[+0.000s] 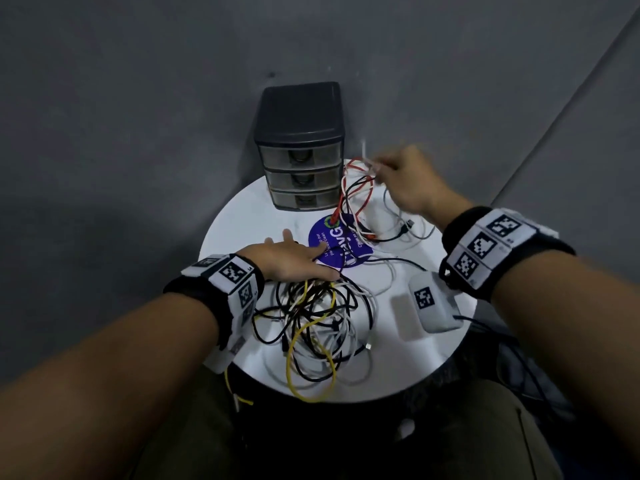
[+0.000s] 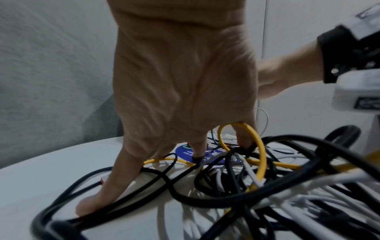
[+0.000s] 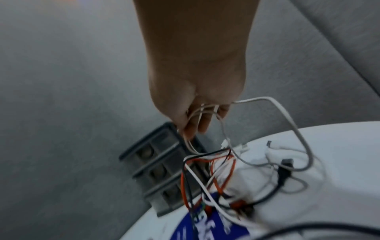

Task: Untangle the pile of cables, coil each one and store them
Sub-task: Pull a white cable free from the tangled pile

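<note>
Drawer unit (image 1: 300, 147) at the far edge of the table (image 1: 242, 216), sticker (image 1: 341, 245) in front of it, my left hand (image 1: 294, 259) flat left of the sticker, cable pile (image 1: 318, 327) nearer me, my right hand (image 1: 410, 183) right of the drawer unit, lifting cables (image 3: 207, 113).

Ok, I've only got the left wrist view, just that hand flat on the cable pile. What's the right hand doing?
Observer: The right hand grips a thin white cable, held up above the table.
Operator: Is anything tangled with it?
Observer: A red cable loops through it and hangs down to the tabletop.
Operator: Any storage nearby?
Observer: A dark three-drawer unit stands at the table's far edge, and its drawers look closed.
</note>
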Tool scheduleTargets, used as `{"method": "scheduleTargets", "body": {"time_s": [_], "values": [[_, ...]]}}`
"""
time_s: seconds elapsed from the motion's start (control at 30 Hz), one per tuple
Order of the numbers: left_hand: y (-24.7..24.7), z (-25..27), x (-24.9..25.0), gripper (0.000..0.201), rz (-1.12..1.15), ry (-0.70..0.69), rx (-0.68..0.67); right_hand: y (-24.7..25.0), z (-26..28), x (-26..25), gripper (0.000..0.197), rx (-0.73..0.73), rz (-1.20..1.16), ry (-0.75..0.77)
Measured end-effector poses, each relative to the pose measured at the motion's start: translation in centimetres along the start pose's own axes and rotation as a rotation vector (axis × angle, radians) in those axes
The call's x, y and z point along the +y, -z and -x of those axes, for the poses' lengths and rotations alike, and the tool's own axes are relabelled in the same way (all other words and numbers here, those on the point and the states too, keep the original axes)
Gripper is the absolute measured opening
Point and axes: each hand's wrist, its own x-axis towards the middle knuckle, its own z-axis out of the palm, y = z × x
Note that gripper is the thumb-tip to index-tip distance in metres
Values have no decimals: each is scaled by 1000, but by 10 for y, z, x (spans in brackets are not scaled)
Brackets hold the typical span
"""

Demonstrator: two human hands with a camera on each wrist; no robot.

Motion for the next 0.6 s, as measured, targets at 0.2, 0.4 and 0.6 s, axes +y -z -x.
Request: {"method": "scheduleTargets", "body": {"time_s": [0.2, 0.4, 0.6], "values": [[4, -2, -3, 92, -21, -14, -28, -29, 13, 0, 37, -313, 533, -4], [3, -4, -6, 92, -17, -22, -38, -38, 23, 16, 5, -406, 500, -48], [5, -3, -5, 92, -19, -29, -44, 6, 31, 41, 37, 217, -36, -24]]}}
